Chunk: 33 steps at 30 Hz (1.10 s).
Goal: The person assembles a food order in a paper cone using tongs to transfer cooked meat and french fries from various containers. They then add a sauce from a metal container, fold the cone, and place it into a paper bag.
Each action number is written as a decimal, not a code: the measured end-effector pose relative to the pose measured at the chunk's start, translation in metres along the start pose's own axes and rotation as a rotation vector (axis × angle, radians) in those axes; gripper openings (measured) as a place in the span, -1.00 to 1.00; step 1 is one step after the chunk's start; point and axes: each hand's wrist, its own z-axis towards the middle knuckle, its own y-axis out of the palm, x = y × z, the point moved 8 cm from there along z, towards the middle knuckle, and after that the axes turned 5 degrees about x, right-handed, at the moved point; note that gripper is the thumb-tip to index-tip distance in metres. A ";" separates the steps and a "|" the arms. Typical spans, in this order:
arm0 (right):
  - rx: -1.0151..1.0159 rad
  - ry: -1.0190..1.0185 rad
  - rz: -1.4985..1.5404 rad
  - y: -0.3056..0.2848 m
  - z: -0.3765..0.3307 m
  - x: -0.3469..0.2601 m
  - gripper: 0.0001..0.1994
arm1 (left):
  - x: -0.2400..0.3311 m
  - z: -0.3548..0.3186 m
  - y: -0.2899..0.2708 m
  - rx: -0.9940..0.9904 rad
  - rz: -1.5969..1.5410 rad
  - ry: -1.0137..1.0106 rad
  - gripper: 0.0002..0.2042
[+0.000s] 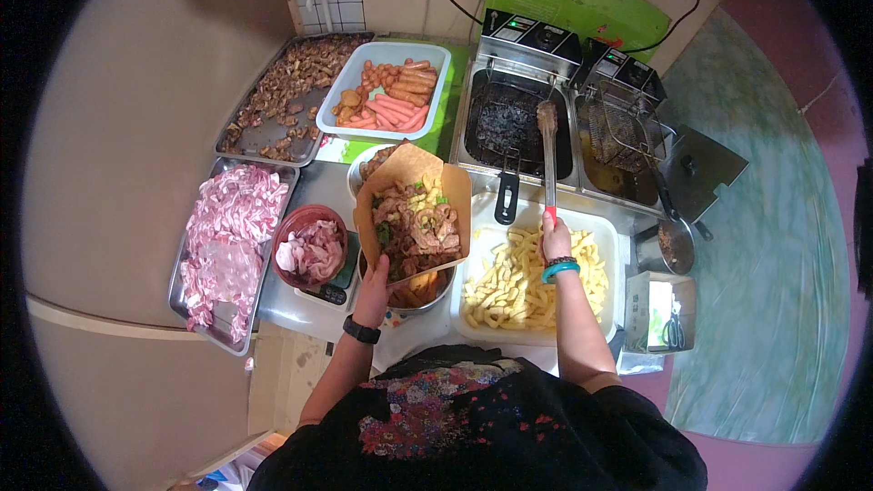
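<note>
Both hands are occupied. The left hand (373, 295) grips the near left side of an open brown paper box (460, 218), thumb up against its wall. The box is tilted, its opening facing the wearer, and contains sliced cooked meat (435, 229), yellow pieces and some green bits. It is held above a metal bowl (444, 289) at the middle of the worktop (320, 184); contact between the two cannot be determined.

The right hand (556, 238) is closed around the red handle end of metal tongs (549, 164). The tongs point away from the wearer, their brown-stained tips over the right edge of the left fryer (518, 114); whether the tips touch anything cannot be established. Below this hand and forearm lies a white tub (611, 238) of pale yellow fries (509, 291).

A black watch (361, 331) is on the left wrist, a turquoise bangle (560, 267) on the right.

Left of the box, a reddish-brown bowl (283, 225) of raw meat slices stands on a scale (333, 295). Beyond it, at far left, a metal tray (284, 189) carries more raw meat. Behind these are a dark tray (314, 95) of browned pieces and a pale tub (440, 56) of sausages. The right fryer (627, 184) holds a wire basket (618, 132).
</note>
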 end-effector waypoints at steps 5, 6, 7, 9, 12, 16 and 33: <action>0.035 -0.060 -0.012 0.001 0.009 0.011 -0.49 | -0.001 -0.001 0.002 -0.017 -0.008 -0.025 -0.56; 0.057 -0.091 -0.009 0.003 0.014 0.017 -0.51 | -0.001 0.000 0.003 -0.022 -0.019 -0.024 -0.56; 0.083 -0.133 0.008 0.004 0.019 0.023 -0.54 | -0.002 0.001 0.004 -0.028 -0.031 -0.023 -0.56; 0.064 -0.122 0.054 0.006 0.015 0.018 -0.56 | 0.002 0.001 -0.001 -0.039 0.220 0.101 -0.56; 0.081 -0.134 0.034 0.005 0.018 0.020 -0.55 | 0.008 -0.001 -0.001 -0.056 0.491 0.210 -0.56; -0.020 0.033 0.034 0.003 0.000 0.002 -0.49 | -0.005 0.000 -0.004 -0.003 -0.029 -0.044 -0.52; 0.046 -0.091 0.058 0.001 0.004 0.002 -0.55 | 0.002 -0.004 -0.001 0.004 0.135 0.003 -0.58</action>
